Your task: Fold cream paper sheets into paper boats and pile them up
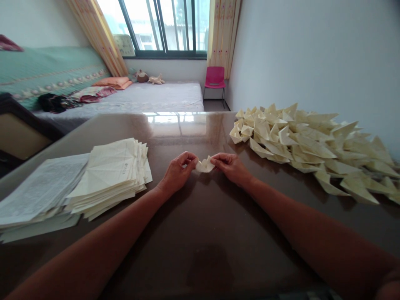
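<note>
Between my two hands, over the middle of the brown table, is a small cream paper boat (205,165) with peaked folds standing up. My left hand (180,167) pinches its left end between thumb and fingers. At the opposite end, my right hand (230,166) pinches it the same way. To the right lies a large heap of folded paper boats (309,143) in the same cream paper. A stack of creased cream sheets (109,166) sits left of my left hand.
Printed sheets (40,189) lie at the left, partly under the cream stack. The glossy brown table (200,250) reflects the window. Beyond its far edge are a bed (168,96) and a pink chair (215,78); a white wall runs along the right.
</note>
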A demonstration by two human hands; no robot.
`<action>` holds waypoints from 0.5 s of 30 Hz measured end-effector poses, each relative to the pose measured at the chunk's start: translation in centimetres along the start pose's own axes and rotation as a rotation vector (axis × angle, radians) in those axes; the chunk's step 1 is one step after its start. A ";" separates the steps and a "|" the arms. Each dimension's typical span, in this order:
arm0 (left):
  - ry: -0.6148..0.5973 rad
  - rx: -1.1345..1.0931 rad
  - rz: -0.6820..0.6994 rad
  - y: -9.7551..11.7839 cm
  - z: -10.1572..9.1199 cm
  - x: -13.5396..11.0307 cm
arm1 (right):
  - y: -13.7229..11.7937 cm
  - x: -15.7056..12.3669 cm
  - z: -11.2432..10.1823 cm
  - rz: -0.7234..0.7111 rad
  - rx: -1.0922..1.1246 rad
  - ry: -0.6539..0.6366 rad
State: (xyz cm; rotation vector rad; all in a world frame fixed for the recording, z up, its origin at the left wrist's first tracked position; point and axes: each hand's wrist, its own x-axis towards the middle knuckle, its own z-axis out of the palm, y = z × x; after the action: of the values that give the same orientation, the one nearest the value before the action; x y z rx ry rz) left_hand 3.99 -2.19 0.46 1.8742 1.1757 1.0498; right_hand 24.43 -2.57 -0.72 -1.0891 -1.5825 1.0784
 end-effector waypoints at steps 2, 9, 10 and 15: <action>0.018 -0.039 -0.027 -0.2 -0.1 0.1 | 0.1 0.1 0.0 0.020 0.060 0.021; 0.117 -0.194 -0.095 -0.8 0.0 0.4 | 0.0 0.3 0.3 0.157 0.438 0.187; 0.124 -0.207 -0.102 -0.7 0.0 0.4 | 0.1 0.4 0.3 0.176 0.485 0.208; 0.136 -0.262 -0.131 -0.6 0.2 0.4 | 0.4 0.8 -0.1 0.229 0.721 0.332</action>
State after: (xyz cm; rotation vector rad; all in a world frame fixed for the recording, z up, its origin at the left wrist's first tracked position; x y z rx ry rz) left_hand 4.08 -1.69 -0.02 1.5241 1.1579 1.2090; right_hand 24.42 -1.71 -0.92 -0.8887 -0.7160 1.3860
